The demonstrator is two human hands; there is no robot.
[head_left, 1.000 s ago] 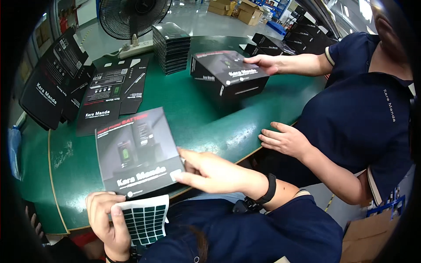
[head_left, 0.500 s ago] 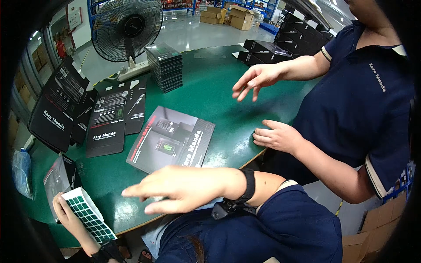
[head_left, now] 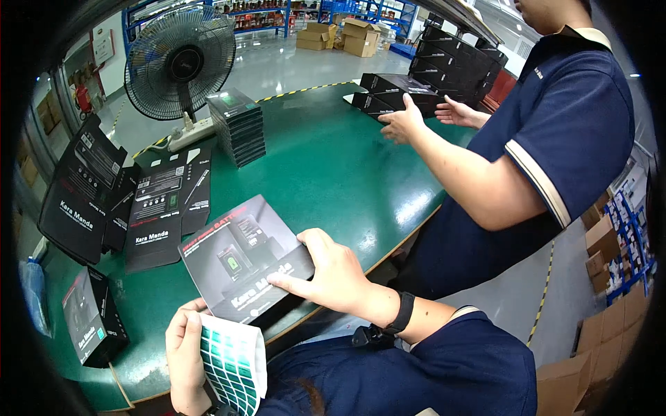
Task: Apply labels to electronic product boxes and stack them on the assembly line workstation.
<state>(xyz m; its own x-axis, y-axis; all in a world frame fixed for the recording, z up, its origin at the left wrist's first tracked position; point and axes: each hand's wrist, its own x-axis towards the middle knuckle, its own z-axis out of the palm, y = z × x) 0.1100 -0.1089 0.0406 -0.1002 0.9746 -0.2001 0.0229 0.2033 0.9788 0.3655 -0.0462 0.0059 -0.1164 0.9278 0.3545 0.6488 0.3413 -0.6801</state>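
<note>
Right hand, open-reaching half a second ago, is now pressing flat on the dark box at the tabletop near edge, while left hand is gripping the green sticker sheet, readying labelling.

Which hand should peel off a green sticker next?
Probably the right hand. It only rests flat on the dark box, so it can let go. The left hand is busy gripping the sheet of green stickers, which lies just below the right hand.
</note>
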